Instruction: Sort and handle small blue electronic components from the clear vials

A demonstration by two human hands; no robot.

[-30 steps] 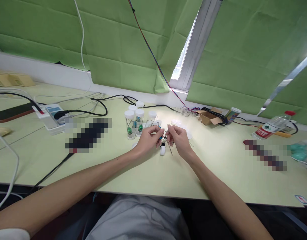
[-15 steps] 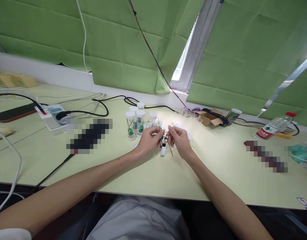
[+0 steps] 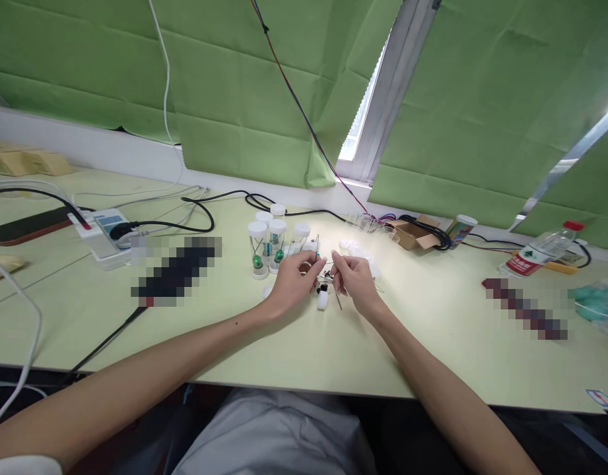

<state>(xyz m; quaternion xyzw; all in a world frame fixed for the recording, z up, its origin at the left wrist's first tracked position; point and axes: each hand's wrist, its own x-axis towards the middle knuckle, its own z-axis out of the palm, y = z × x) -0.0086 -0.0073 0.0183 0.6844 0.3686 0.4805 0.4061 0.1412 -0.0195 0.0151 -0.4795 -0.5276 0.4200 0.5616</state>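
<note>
My left hand (image 3: 294,280) and my right hand (image 3: 354,280) meet over the middle of the pale green table (image 3: 264,343). Their fingertips pinch a small wired component (image 3: 325,272) between them; its details are too small to tell. Just below the fingers lies a white cap (image 3: 323,299) with a small black part on it, and a thin pin (image 3: 338,300) lies beside it. Several clear vials with white lids (image 3: 267,243) stand just left of my left hand; some hold green and blue parts.
A power strip (image 3: 101,232) with black cables sits at the left. A small cardboard box (image 3: 413,231), a can (image 3: 462,229) and a water bottle (image 3: 541,254) line the back right. Green blinds (image 3: 244,86) hang behind, with a red-blue wire (image 3: 304,112) running down.
Both hands have stayed together over the same spot, with only small finger shifts on the component. The view has drifted slightly.
</note>
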